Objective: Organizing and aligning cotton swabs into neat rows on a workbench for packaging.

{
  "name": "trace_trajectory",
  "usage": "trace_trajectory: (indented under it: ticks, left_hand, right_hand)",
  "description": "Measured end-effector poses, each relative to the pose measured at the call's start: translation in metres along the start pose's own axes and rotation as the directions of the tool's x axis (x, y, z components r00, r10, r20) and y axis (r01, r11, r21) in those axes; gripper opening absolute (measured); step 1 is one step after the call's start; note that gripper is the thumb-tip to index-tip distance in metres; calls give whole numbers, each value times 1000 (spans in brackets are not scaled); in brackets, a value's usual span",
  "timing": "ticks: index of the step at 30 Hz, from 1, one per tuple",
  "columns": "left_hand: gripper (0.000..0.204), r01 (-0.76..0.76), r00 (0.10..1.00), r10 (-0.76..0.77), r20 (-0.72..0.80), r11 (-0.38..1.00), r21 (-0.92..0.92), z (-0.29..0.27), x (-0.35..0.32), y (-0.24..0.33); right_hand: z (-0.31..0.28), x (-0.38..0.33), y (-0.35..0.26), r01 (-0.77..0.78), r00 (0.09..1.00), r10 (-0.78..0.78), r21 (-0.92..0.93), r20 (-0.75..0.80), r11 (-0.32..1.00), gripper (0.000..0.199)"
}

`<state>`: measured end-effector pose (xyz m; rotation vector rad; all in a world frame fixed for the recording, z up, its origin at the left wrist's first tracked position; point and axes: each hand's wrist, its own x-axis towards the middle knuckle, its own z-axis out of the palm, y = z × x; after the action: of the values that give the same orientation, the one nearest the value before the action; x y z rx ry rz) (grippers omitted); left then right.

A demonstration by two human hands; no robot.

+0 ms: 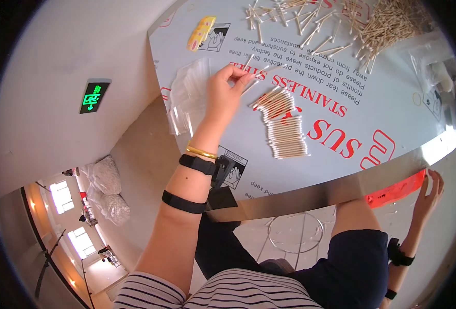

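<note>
Over the table's left half, my left hand [227, 91] is closed, its thumb and forefinger pinched at a cotton swab [249, 86]. Other single swabs lie close to the fingertips. Just right of that hand, cotton swabs are lined up side by side in a bent row [285, 137], their upper part fanned out. My right hand [428, 196] is below the table edge at the far right, fingers stretched and apart. It is beside a red plastic bag [397, 190]; whether it touches the bag, I cannot tell.
A large heap of cotton swabs [395, 28] covers the far right, with scattered ones left of it. Clear plastic sleeves [189, 90] lie by my left wrist, a yellow packet [201, 33] beyond them. More clear plastic [429, 62] sits at the right. The metal table edge [310, 194] runs before me.
</note>
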<state>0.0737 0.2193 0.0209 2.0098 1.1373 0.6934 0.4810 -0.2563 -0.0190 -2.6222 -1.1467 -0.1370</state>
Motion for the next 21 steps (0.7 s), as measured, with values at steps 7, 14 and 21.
trace_trajectory:
  ticks: [7,14,21]
  left_hand:
    - [13,-86,996,79,44,976,199,-18,-5,-2]
    - [13,-105,993,91,73,972,210,-20,-19,-13]
    - [14,-55,994,37,105,983,173,-10,-17,-8]
  right_hand:
    - [-16,29,-48,150,982,-152,-29,-109,988,19]
    - [-7,24,-75,140,988,-133,90,-75,986,17]
    - [-3,27,-85,172,983,-164,102,-87,980,16]
